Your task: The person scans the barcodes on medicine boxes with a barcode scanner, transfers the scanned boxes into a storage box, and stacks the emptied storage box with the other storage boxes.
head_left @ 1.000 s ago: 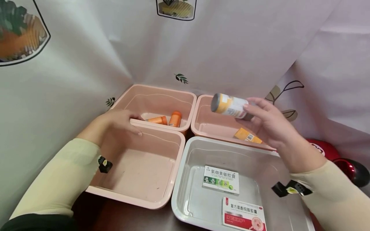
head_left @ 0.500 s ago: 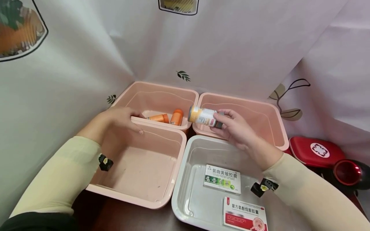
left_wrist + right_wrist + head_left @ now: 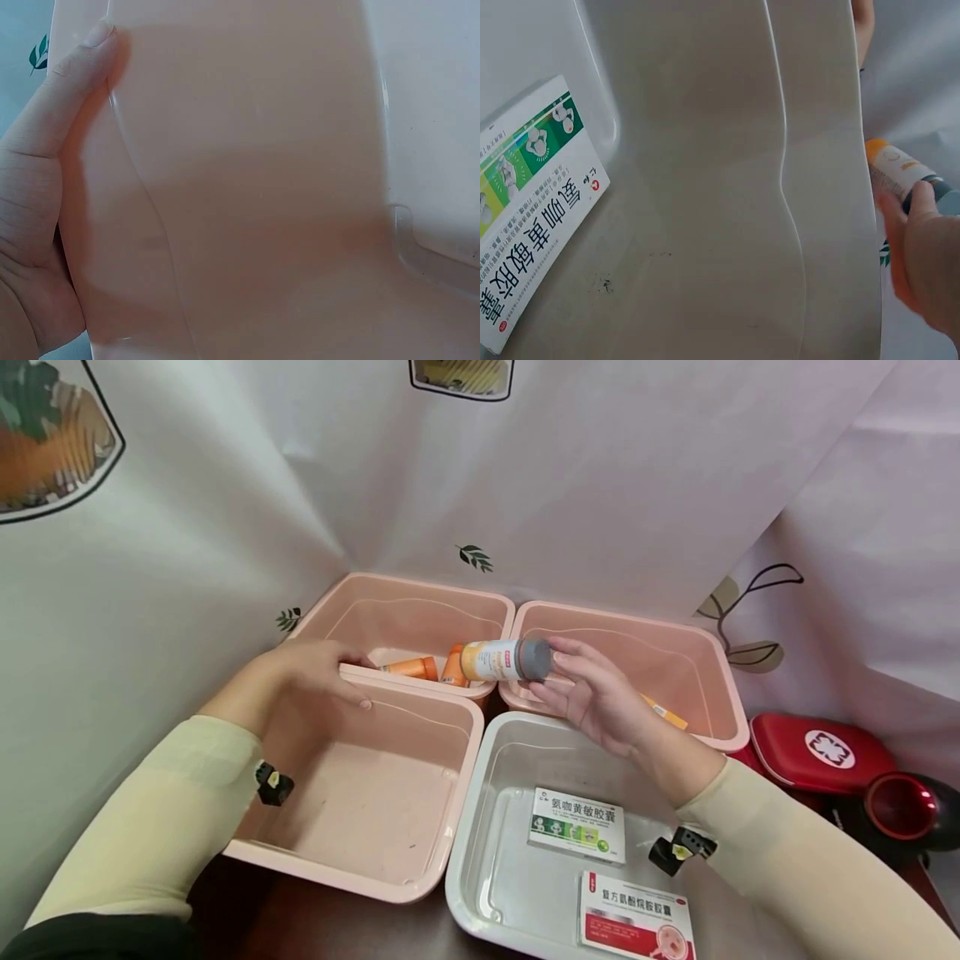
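Observation:
A pill bottle (image 3: 491,660) with a grey cap and a white and yellow label lies sideways in my right hand (image 3: 607,702). The thumb and fingers pinch it at the cap end. Its far end overlaps one orange bottle (image 3: 452,673) in the head view; a second orange bottle (image 3: 408,668) lies beside it in the back left pink bin (image 3: 427,587). My left hand (image 3: 307,670) grips the back rim of the front left pink bin (image 3: 408,827), thumb inside the wall (image 3: 247,105), other fingers over the rim and partly hidden.
A grey bin (image 3: 467,827) at front right holds a green-and-white medicine box (image 3: 577,825) and a red-and-white one (image 3: 636,917). The back right pink bin (image 3: 720,685) holds a yellow box (image 3: 663,712). A red first-aid case (image 3: 795,752) lies at right, by a black-and-red object (image 3: 911,810).
My right hand has carried the pill bottle leftward from over the back right bin toward the back left bin, and the bottle has turned. My left hand stays at the rim.

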`<state>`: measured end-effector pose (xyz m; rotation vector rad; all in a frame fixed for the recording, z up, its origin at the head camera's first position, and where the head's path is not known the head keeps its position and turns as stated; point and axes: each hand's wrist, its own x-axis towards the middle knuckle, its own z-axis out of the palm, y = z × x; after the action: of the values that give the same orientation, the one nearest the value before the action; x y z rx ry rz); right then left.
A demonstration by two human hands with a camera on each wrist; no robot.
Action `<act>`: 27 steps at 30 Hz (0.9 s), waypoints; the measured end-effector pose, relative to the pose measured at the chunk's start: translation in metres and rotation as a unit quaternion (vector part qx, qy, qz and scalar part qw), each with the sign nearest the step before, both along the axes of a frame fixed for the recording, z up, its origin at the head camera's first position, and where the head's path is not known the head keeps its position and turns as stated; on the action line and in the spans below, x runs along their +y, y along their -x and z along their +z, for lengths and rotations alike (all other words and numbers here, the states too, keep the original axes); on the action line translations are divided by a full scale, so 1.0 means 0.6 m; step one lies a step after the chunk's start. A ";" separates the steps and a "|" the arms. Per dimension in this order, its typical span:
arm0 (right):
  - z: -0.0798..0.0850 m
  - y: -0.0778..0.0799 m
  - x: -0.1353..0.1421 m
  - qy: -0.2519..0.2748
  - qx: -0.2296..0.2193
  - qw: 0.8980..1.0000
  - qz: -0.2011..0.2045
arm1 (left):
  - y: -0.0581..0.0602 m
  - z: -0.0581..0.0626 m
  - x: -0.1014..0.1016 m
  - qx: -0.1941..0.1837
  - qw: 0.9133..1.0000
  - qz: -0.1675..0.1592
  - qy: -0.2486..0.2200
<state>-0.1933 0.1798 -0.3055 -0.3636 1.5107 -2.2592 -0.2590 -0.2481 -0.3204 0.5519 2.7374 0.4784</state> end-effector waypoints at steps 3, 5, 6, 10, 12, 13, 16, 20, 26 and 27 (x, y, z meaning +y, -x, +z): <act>0.001 0.000 0.002 0.020 0.024 0.999 0.016 | 0.001 0.000 0.000 0.000 1.000 0.000 0.000; 0.003 0.000 0.003 0.028 0.044 0.998 0.028 | 0.000 0.001 0.001 0.000 1.000 0.002 0.002; 0.003 0.000 0.004 0.031 0.051 0.998 0.034 | 0.000 0.001 0.001 0.000 1.000 0.003 0.002; 0.004 0.001 0.009 0.025 0.078 0.995 0.054 | 0.000 0.001 0.000 0.003 1.000 0.002 0.005; 0.003 0.001 0.011 0.014 0.082 0.995 0.060 | -0.001 0.001 0.000 0.004 1.000 0.000 0.005; 0.003 0.002 0.012 0.005 0.083 0.995 0.062 | -0.001 0.001 0.000 0.005 1.000 0.000 0.006; 0.001 0.000 0.011 -0.039 0.101 0.992 0.069 | -0.001 0.000 -0.001 0.005 1.000 0.000 0.008; 0.000 -0.013 0.006 -0.163 0.198 0.962 0.091 | -0.001 0.000 0.000 0.001 1.000 0.001 0.009; -0.011 -0.044 -0.012 -0.311 0.303 0.886 0.163 | -0.001 0.003 0.002 0.004 1.000 -0.001 0.008; -0.015 -0.048 -0.015 -0.332 0.313 0.872 0.176 | 0.000 0.003 0.001 0.005 1.000 -0.001 0.008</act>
<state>-0.1645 0.1706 -0.3144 -1.1104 2.1873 -1.2644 -0.2589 -0.2473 -0.3186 0.5549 2.7470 0.4541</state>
